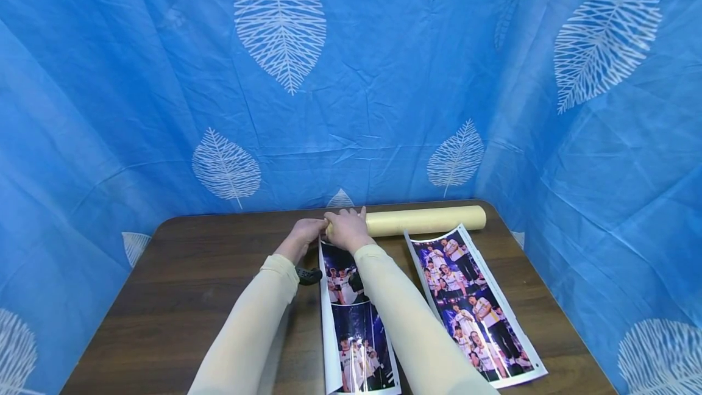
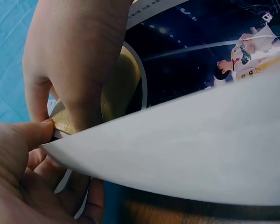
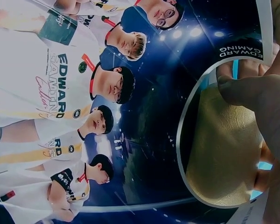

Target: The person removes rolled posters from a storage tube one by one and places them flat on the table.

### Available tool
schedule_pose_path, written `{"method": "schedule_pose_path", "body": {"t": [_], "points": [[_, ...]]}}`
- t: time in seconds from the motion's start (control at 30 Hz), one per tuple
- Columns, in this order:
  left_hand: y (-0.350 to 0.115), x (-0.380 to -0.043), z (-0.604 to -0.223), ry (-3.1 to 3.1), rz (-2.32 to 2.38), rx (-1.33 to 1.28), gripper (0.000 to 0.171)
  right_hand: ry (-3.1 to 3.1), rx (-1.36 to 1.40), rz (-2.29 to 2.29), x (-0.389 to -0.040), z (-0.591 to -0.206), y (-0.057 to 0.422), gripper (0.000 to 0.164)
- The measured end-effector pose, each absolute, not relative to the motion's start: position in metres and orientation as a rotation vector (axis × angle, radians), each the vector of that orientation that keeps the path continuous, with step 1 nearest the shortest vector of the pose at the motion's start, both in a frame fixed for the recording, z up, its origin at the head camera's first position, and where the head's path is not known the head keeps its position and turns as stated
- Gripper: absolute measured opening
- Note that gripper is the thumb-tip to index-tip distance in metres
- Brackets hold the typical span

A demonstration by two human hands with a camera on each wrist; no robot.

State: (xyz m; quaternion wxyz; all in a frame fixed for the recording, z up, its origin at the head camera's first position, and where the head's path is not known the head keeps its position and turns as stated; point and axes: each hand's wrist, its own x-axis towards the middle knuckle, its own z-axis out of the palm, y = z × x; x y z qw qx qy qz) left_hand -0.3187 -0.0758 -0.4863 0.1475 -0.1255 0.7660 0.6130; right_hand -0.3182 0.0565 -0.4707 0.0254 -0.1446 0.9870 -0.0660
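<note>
A long pale yellow roll (image 1: 428,220) lies along the table's far edge. My right hand (image 1: 348,228) grips its left end, fingers over the top; up close the surface looks gold and creased (image 3: 224,144). My left hand (image 1: 305,234) meets it there, thumb (image 2: 35,133) at the gold edge and fingers curled beneath, pinching the corner of a glossy poster. That poster (image 1: 353,346), printed with two group photos, runs toward me under the right forearm. Its white left side (image 2: 191,149) curls upward, and its far edge bends round the roll in the right wrist view.
A second glossy photo poster (image 1: 477,309) lies tilted on the right, its left edge curling up and its far end close to the roll. The dark wooden table (image 1: 219,303) backs onto a blue curtain (image 1: 373,90) with white leaf prints, which also hangs at both sides.
</note>
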Motion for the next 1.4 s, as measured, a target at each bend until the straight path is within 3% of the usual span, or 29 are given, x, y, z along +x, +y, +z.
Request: {"method": "schedule_pose_path", "body": {"t": [1.17, 1.4], "points": [[-0.090, -0.310, -0.482, 2.172, 1.804, -0.412, 0.034, 3.058, -0.501, -0.162, -0.314, -0.474, 0.060, 0.052], [-0.093, -0.310, -0.482, 2.178, 1.786, -0.412, 0.045, 3.038, -0.491, -0.159, -0.314, -0.473, 0.059, 0.053]]}}
